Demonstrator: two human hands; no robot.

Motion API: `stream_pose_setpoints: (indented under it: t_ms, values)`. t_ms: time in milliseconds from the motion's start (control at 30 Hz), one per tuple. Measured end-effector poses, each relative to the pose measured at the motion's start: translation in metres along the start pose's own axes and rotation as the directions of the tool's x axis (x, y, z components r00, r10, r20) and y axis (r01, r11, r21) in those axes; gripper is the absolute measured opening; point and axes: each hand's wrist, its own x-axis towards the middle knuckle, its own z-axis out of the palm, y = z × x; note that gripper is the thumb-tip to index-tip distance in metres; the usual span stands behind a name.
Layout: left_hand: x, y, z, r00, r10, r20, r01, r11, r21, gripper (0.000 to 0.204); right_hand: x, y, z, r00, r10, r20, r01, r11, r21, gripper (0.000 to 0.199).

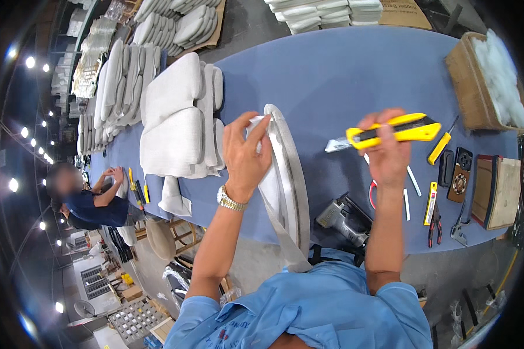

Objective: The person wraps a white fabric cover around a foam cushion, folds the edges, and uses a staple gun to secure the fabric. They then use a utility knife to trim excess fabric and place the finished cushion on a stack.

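In the head view, the left hand (247,152) has its fingers partly curled, pinching the pale edge of a long, curved grey fabric pad (297,180) between the hands on the blue-grey worktop (355,70). The right hand (386,148) is closed around a yellow-and-black plastic utility knife (416,129), blade toward the left hand. Stacked light-grey fabric cushions (172,139) lie left of the left hand.

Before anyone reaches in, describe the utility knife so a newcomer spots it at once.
Find the big blue table, then the wearer's right hand over it. That hand grips the yellow-and-black utility knife. Unlike the yellow-handled tool lying to its right, it's held up, blade pointing left.
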Motion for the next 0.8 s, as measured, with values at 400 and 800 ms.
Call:
stream_pose_setpoints:
  t_ms: [400,800]
  values:
    - [-0.001,0.006,0.028,0.897,-0.383,0.221,0.415,0.902,-0.119,0.03,0.006,0.091,0.045,0.981,-0.178,0.083,0.192,0.788,-0.584,0.023]
    - [-0.019,-0.009,0.058,0.695,-0.643,0.321,0.664,0.404,-0.629,0.021,-0.002,0.107,0.049,0.962,-0.254,0.102,0.254,0.69,-0.678,0.025]
